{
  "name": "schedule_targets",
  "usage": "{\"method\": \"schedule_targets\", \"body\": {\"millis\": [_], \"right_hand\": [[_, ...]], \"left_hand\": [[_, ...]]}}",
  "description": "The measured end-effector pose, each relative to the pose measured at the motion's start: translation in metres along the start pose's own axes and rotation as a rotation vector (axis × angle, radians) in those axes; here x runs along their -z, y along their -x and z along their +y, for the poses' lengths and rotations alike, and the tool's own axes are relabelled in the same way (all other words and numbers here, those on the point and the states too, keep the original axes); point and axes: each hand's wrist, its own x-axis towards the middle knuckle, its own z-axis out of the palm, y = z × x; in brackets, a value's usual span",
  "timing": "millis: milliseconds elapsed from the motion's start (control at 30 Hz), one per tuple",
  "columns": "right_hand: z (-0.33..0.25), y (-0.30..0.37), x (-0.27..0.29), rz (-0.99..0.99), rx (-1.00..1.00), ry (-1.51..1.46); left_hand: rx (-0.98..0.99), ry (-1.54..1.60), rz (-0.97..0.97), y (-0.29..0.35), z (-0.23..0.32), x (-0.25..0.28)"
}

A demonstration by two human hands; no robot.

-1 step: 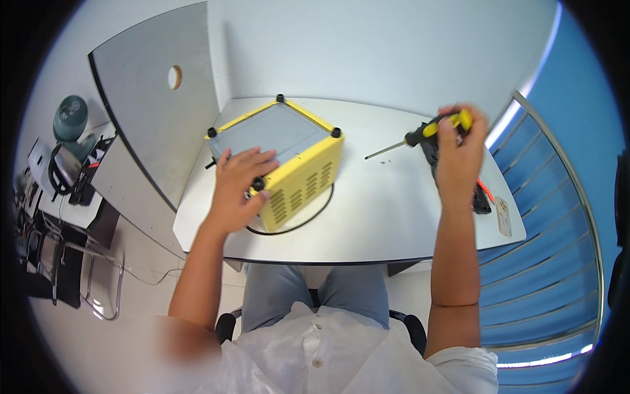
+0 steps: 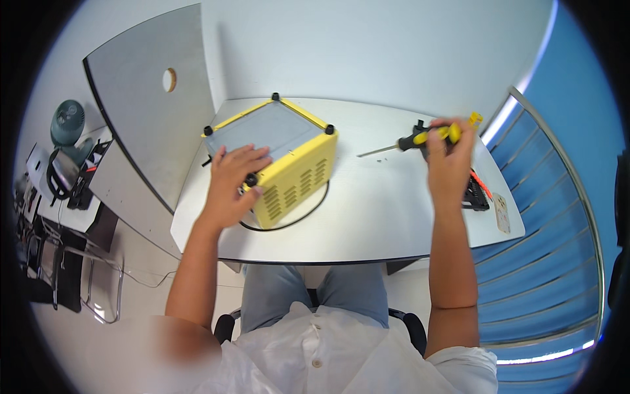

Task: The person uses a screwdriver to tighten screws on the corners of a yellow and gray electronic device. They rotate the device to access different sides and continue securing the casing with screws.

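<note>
A yellow metal case (image 2: 295, 185) with slotted vents lies with its grey panel (image 2: 259, 133) facing up and black feet at the corners. Over its near left corner rests my left hand (image 2: 235, 180), fingers spread on the panel and thumb against the vented side, beside a black foot (image 2: 251, 179). In my right hand (image 2: 453, 161), closed around the black and yellow handle, is a screwdriver (image 2: 379, 151). Its shaft points left toward the case and stays apart from it. Below the tip, tiny loose pieces (image 2: 382, 160), perhaps screws, lie on the white table (image 2: 367, 217).
A black tool case (image 2: 476, 197) with a red-orange item sits partly behind my right hand, near a patterned phone-like object (image 2: 501, 213). A black cable (image 2: 308, 220) curves around the yellow case. A grey partition (image 2: 151, 118) stands left; a metal railing (image 2: 584, 197) runs along the right.
My right hand has moved slightly left and down with the screwdriver, uncovering a yellow piece behind it. My left hand stays on the case; the whole view has shifted a little.
</note>
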Motion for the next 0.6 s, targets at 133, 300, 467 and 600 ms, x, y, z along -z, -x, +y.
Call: {"method": "schedule_targets", "body": {"millis": [133, 300, 467, 600], "right_hand": [[0.082, 0.060, 0.016, -0.097, 0.011, 0.174], [0.119, 0.102, 0.023, -0.226, 0.065, 0.392], [0.132, 0.107, 0.038, -0.455, 0.008, 0.623], [0.127, 0.112, 0.033, -0.487, 0.012, 0.625]], "left_hand": [[-0.075, -0.059, 0.049, -0.017, -0.037, -0.003], [0.011, -0.092, 0.207, -0.015, -0.058, -0.003], [0.185, -0.040, 0.488, 0.005, -0.021, -0.027], [-0.065, 0.237, 0.376, 0.097, 0.040, -0.067]]}}
